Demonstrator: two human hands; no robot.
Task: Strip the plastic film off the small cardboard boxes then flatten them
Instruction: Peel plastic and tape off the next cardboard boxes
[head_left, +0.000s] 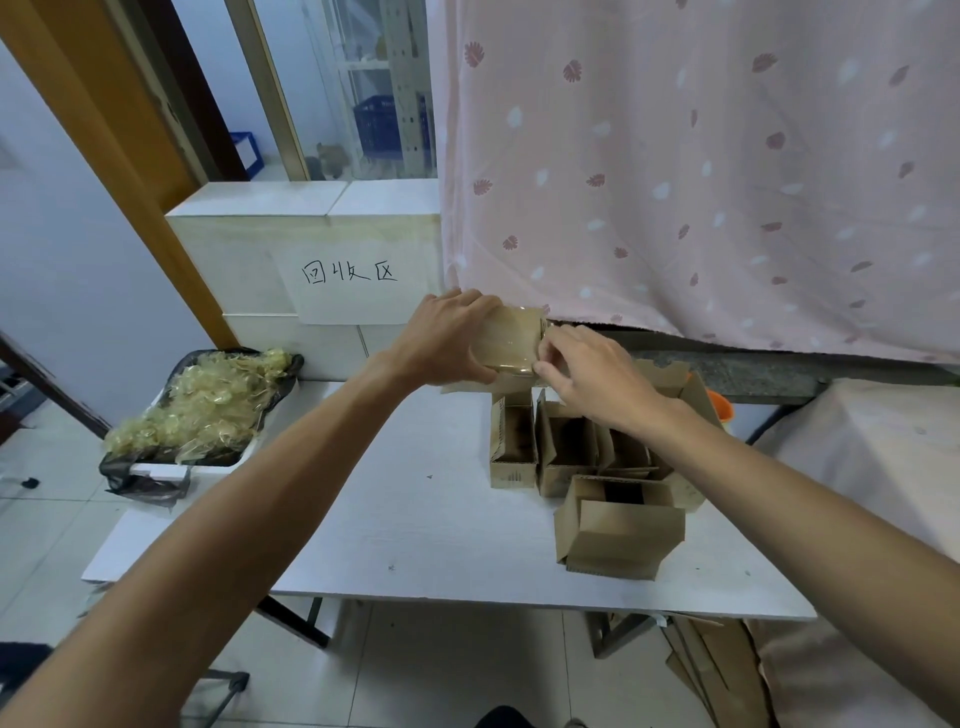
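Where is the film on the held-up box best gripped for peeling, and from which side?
Probably at the right end of the wrapped box, from the right: the left hand clasps the left end, leaving that end's film edge free, where the right hand pinches.

A white bench (415, 519) stands on a pale tiled floor (415, 675). Behind the fingers (558, 345) and to their right hangs a pink leaf-print curtain (675, 156). To the left of the fingers rises a low white tiled wall (234, 249) bearing a handwritten paper sign (348, 280). Farther left stands an orange-brown wooden door frame (104, 104). Above the wall, a glazed partition (363, 78) shows a blue crate (384, 124). Lighting is even and diffuse.
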